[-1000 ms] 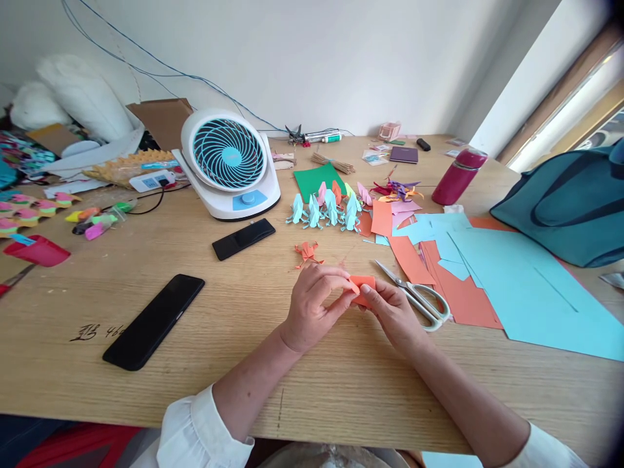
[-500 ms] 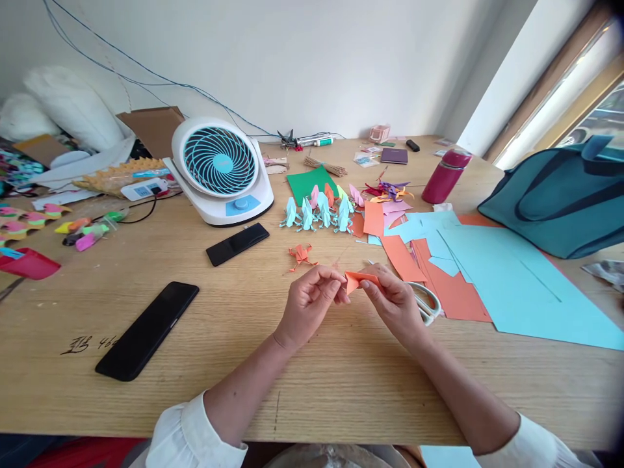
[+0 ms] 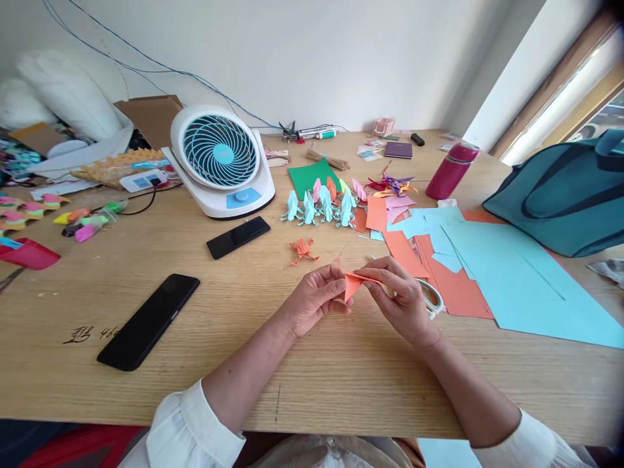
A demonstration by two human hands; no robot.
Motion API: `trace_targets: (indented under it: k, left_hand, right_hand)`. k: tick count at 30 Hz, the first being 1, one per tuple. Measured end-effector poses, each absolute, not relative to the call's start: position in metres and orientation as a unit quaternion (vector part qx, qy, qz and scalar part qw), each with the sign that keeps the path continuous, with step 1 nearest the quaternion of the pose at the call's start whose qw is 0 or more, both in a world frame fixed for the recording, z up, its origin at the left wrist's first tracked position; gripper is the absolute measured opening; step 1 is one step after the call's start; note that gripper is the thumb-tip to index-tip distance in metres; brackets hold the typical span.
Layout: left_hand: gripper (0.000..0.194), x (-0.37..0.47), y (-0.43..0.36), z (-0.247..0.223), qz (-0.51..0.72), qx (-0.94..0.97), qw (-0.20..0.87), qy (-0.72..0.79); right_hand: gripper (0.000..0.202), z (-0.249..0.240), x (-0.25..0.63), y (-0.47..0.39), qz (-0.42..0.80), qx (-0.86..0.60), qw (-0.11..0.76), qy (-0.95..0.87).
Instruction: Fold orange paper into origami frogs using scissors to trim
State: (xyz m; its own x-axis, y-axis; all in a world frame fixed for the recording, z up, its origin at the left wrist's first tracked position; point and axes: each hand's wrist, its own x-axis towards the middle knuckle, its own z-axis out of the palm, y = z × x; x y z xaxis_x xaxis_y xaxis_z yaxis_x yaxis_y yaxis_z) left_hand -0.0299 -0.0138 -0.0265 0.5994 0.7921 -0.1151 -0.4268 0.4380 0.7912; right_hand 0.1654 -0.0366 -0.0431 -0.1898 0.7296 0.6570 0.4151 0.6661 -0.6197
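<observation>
Between my two hands is a small piece of folded orange paper (image 3: pixel 351 285), held above the table. My left hand (image 3: pixel 319 296) pinches its left edge between thumb and fingers. Thumb and fingers of my right hand (image 3: pixel 397 296) press on its right part and cover much of it. Just beyond the left hand lies a folded orange paper frog (image 3: pixel 303 249). White-handled scissors (image 3: pixel 431 299) rest beside my right hand, partly hidden by it. Farther back stand several light-blue folded paper figures (image 3: pixel 325 207), with pink, orange and yellow-green ones behind.
Orange sheets (image 3: pixel 455 286) and large light-blue sheets (image 3: pixel 517 266) spread to the right. A magenta bottle (image 3: pixel 452 171) and a teal bag (image 3: pixel 560 195) stand behind them. On the left are a white fan (image 3: pixel 219 162), a black phone (image 3: pixel 151 322) and a smaller black device (image 3: pixel 238 237).
My left hand has turned and its fingers have opened out somewhat beneath the paper. The right fingers now lie along the paper's top edge. The whole view has shifted slightly.
</observation>
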Motion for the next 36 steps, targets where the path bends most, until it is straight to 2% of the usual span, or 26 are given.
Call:
trace_targets:
  k: [11,36]
  left_hand:
    - [0.032,-0.031,-0.0114,-0.0294,0.361,0.353,0.834,0.221]
    - [0.039,-0.0308,-0.0133,-0.0299,0.34,0.349,0.849,0.205]
  right_hand:
    - [0.03,-0.0407,0.1639,-0.0379,0.146,-0.383,0.513,-0.754]
    - [0.035,-0.0397,0.1659,-0.0389,0.141,-0.379,0.525,-0.749]
